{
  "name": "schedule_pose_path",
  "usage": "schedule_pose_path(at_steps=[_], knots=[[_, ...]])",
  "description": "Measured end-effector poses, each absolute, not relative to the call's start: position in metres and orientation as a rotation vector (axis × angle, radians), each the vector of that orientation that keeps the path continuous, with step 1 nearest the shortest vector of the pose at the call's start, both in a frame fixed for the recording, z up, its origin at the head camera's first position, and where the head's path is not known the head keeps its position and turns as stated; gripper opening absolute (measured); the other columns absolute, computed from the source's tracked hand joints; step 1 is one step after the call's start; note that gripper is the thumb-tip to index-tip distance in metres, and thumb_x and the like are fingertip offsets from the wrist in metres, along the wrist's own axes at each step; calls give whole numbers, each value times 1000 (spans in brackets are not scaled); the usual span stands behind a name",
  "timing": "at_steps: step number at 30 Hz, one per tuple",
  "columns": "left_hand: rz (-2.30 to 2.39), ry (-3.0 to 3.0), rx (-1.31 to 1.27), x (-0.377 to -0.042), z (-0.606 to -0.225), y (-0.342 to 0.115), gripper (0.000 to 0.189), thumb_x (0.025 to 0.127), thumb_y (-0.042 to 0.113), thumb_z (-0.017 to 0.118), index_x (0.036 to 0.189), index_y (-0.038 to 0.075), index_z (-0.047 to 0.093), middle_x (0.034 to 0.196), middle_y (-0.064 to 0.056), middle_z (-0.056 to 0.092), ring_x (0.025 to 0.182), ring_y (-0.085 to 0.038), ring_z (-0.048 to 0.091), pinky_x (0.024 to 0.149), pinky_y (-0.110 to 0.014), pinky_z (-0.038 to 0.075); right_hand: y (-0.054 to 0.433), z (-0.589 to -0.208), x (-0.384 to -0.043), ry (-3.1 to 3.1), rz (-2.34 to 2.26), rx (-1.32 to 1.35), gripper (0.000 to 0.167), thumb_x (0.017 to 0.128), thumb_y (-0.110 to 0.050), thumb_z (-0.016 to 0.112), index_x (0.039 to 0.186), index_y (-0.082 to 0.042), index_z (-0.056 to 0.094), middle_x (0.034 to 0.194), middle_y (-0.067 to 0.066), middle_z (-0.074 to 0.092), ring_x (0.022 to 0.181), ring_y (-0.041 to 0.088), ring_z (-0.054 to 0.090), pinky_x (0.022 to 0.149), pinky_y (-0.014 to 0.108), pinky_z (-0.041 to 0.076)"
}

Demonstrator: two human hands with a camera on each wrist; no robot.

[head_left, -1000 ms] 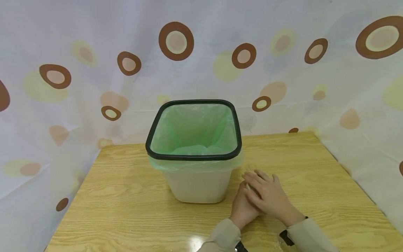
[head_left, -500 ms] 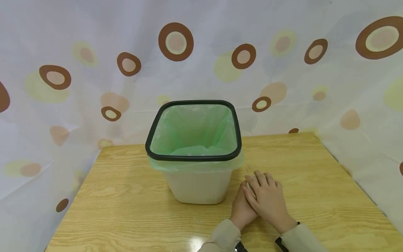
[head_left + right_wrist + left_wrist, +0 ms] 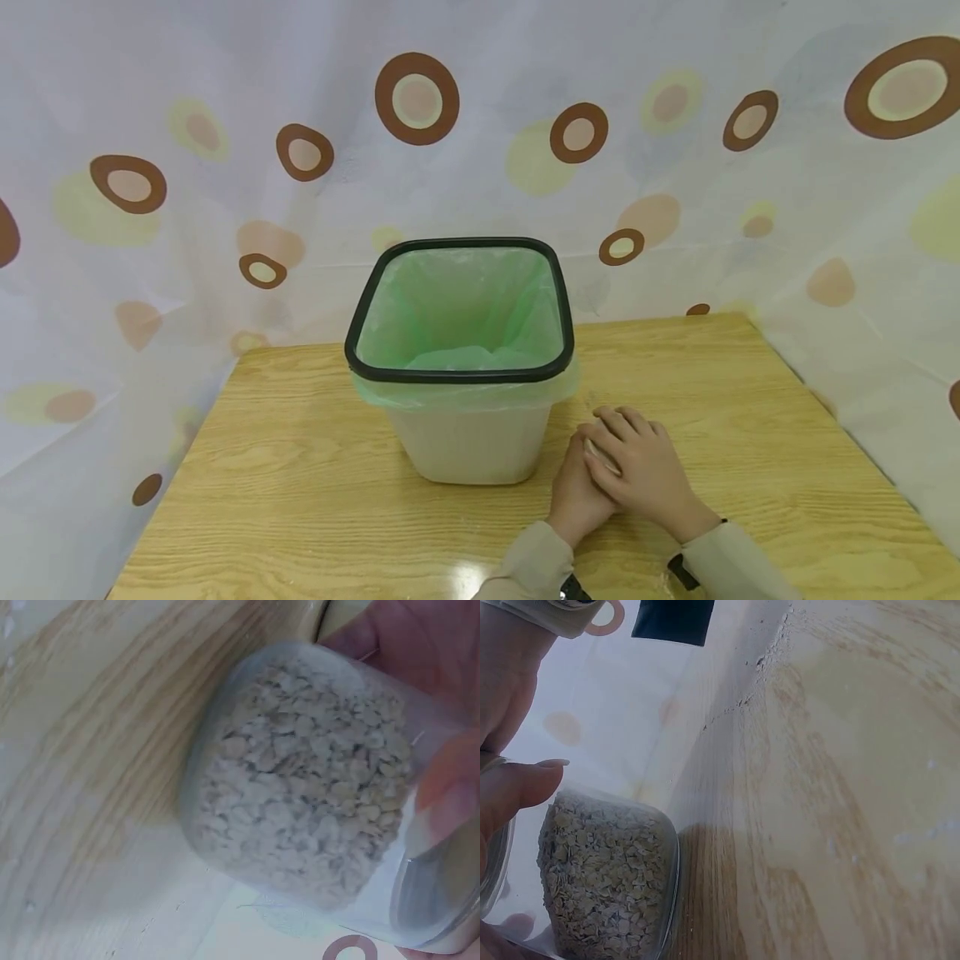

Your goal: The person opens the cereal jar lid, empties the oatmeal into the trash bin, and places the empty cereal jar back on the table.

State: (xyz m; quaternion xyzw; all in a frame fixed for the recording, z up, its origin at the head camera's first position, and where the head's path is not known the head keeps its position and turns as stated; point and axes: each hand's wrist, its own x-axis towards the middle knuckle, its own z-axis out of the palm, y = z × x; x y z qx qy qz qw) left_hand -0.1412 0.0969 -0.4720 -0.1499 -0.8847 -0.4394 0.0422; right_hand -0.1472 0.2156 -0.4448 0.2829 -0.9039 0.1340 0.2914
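Both hands are on a clear jar of flaky oats [image 3: 300,780], low at the right of the head view. My left hand [image 3: 579,500] grips the jar from the left side. Over its top lies my right hand [image 3: 647,475], fingers bent around the lid end, where only a pale sliver shows between the hands. In the left wrist view the oats [image 3: 607,877] fill the jar's lower part, with a thumb [image 3: 525,787] near its upper end. In the right wrist view another thumb [image 3: 446,806] presses by the unfilled end. Most of the lid is hidden.
A white bin [image 3: 476,446] with a black rim [image 3: 461,375] and green liner [image 3: 465,283] stands left of the hands on the wooden table [image 3: 300,483]. Small crumbs [image 3: 761,660] lie on the tabletop. A dotted curtain [image 3: 480,192] hangs behind and at both sides.
My right hand has turned on the jar's top, fingers swinging to point more straight ahead, then back toward the left. The left hand and the bin have stayed in place.
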Motion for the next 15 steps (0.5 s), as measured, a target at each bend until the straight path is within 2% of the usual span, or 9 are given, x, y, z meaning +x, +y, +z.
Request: schedule_pose_path(at_steps=[5, 10, 12, 15], knots=[[-1402, -2727, -414, -140, -470, 97, 81, 73, 24, 84, 137, 1, 39, 131, -11, 53, 112, -21, 58, 87, -28, 50, 215, -437, -144, -2485, 366, 749, 32, 89, -31, 63, 116, -13, 68, 122, 15, 62, 106, 37, 56, 72, 57, 47], [-1436, -2711, -422, -138, -470, 98, 78, 77, 26, 82, 137, 0, 40, 134, -12, 50, 118, -23, 56, 93, -30, 49, 206, -428, -135, -2640, 373, 542, 43, 90, -35, 66, 125, -11, 65, 132, 21, 55, 116, 46, 51, 80, 70, 40], [-1445, -2701, -423, -137, -470, 98, 76, 78, 27, 81, 136, 0, 41, 133, -12, 51, 118, -22, 56, 93, -30, 48, 202, -430, -134, -2645, 354, 466, 43, 89, -36, 66, 124, -11, 66, 132, 24, 54, 115, 48, 51, 80, 71, 40], [-1442, -2691, -417, -137, -471, 97, 74, 77, 28, 82, 134, 2, 42, 131, -11, 53, 116, -20, 57, 92, -29, 49, 198, -434, -134, -2580, 328, 437, 39, 86, -32, 67, 119, -10, 68, 124, 25, 57, 107, 47, 53, 75, 65, 45]])
